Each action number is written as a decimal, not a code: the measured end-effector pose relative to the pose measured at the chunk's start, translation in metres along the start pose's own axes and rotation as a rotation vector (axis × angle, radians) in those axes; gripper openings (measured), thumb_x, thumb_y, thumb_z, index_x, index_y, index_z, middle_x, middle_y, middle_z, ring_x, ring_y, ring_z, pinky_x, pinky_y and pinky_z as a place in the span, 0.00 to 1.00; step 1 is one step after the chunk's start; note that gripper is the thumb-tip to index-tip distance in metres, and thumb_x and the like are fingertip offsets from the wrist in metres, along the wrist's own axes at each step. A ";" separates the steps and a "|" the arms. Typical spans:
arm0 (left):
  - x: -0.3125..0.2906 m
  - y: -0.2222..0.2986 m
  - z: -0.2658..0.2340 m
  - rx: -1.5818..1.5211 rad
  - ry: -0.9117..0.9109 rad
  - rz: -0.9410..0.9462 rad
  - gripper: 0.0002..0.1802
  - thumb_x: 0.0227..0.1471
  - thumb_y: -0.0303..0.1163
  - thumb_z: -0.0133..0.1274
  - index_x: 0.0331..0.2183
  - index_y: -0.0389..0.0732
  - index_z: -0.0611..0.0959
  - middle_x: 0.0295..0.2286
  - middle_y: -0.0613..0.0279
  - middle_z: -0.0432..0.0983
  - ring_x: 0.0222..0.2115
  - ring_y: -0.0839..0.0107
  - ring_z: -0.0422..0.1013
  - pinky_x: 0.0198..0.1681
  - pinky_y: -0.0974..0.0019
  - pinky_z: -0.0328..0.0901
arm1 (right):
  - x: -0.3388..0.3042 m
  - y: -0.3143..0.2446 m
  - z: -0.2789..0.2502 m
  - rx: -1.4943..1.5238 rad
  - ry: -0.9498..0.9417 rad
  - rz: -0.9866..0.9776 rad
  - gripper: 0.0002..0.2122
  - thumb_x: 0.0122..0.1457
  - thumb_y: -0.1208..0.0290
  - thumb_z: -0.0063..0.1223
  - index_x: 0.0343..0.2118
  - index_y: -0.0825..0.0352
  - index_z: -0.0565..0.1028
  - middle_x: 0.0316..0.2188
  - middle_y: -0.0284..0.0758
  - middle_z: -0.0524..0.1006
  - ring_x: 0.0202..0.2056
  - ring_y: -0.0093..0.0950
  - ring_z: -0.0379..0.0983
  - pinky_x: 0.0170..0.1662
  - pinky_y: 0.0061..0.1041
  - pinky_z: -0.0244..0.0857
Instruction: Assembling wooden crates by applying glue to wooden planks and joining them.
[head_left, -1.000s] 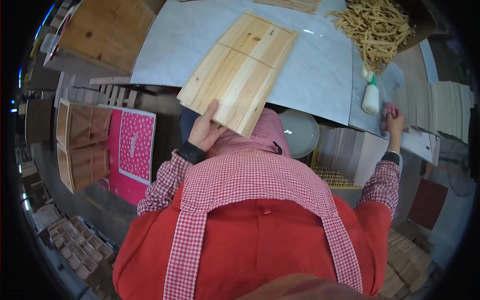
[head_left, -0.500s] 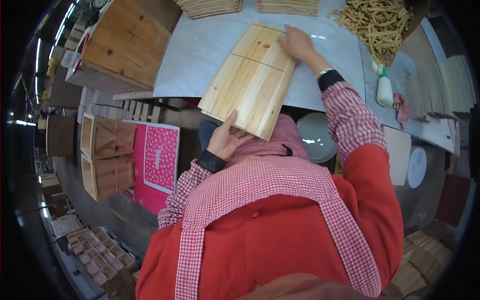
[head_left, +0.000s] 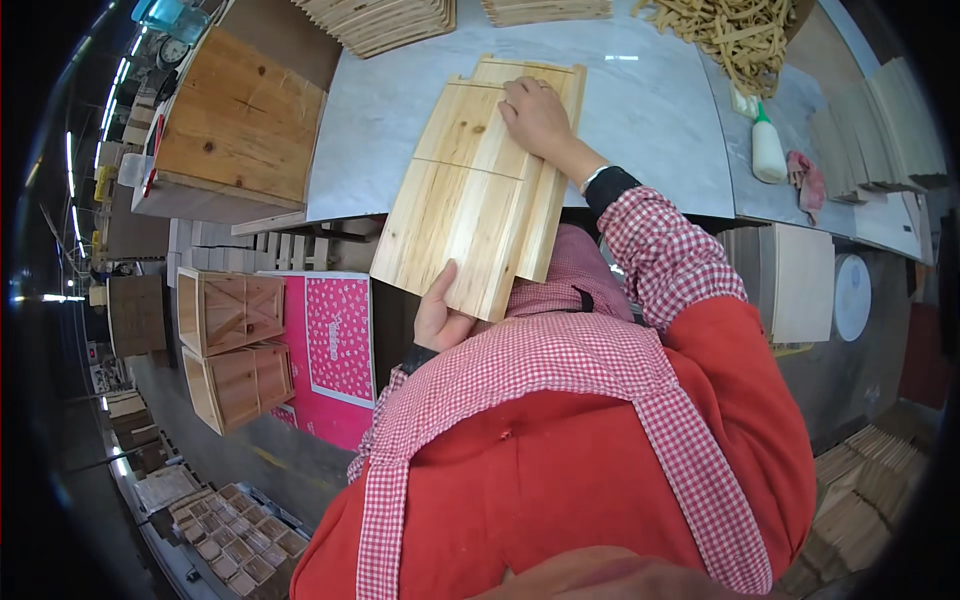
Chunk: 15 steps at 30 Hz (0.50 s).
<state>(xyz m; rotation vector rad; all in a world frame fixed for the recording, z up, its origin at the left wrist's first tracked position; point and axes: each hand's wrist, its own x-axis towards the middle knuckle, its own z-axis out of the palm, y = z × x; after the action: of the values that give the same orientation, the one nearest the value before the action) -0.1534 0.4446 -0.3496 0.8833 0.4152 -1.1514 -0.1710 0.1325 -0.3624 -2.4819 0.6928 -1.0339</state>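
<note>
So the grey table (head_left: 650,120) is the anchor here. The wooden panel (head_left: 480,190) lies flat on it, but its near end sticks out past the table's front edge. That overhang is my worry: press too hard there and the board could tip or slide off. The right hand (head_left: 535,115) lies open, palm down, on the far end, arm stretched out. The left hand (head_left: 440,310) grips the near corner, thumb on top. The glue bottle (head_left: 767,150) stands well right of it.
</note>
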 end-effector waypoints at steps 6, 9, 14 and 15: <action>0.014 0.001 -0.001 0.029 -0.063 -0.016 0.30 0.56 0.33 0.51 0.57 0.36 0.61 0.52 0.49 0.66 0.53 0.55 0.64 0.57 0.48 0.59 | -0.012 0.020 -0.027 0.000 0.080 0.029 0.18 0.52 0.65 0.54 0.43 0.70 0.73 0.43 0.46 0.74 0.49 0.43 0.67 0.53 0.38 0.59; 0.014 0.018 0.004 0.038 -0.054 -0.016 0.30 0.56 0.34 0.52 0.56 0.36 0.62 0.52 0.50 0.66 0.53 0.55 0.64 0.56 0.48 0.60 | -0.036 0.059 -0.087 -0.127 0.328 0.060 0.18 0.51 0.65 0.56 0.44 0.69 0.73 0.45 0.46 0.73 0.50 0.44 0.65 0.53 0.38 0.59; 0.029 0.041 -0.002 0.157 -0.061 0.043 0.31 0.55 0.34 0.53 0.57 0.36 0.61 0.52 0.50 0.66 0.53 0.55 0.64 0.55 0.48 0.62 | -0.113 0.134 -0.220 -0.748 0.536 0.508 0.20 0.48 0.62 0.60 0.43 0.67 0.74 0.44 0.47 0.74 0.46 0.46 0.69 0.47 0.41 0.63; 0.030 0.040 -0.004 0.154 -0.070 0.034 0.31 0.55 0.34 0.53 0.57 0.36 0.61 0.52 0.50 0.66 0.53 0.55 0.64 0.55 0.48 0.62 | -0.124 0.140 -0.232 -0.762 0.539 0.505 0.20 0.48 0.62 0.60 0.43 0.67 0.74 0.44 0.47 0.74 0.46 0.46 0.69 0.47 0.41 0.63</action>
<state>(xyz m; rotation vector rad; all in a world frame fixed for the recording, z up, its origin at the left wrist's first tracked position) -0.1048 0.4346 -0.3572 0.9768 0.2557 -1.1915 -0.4591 0.0563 -0.3463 -2.3149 2.0809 -1.4105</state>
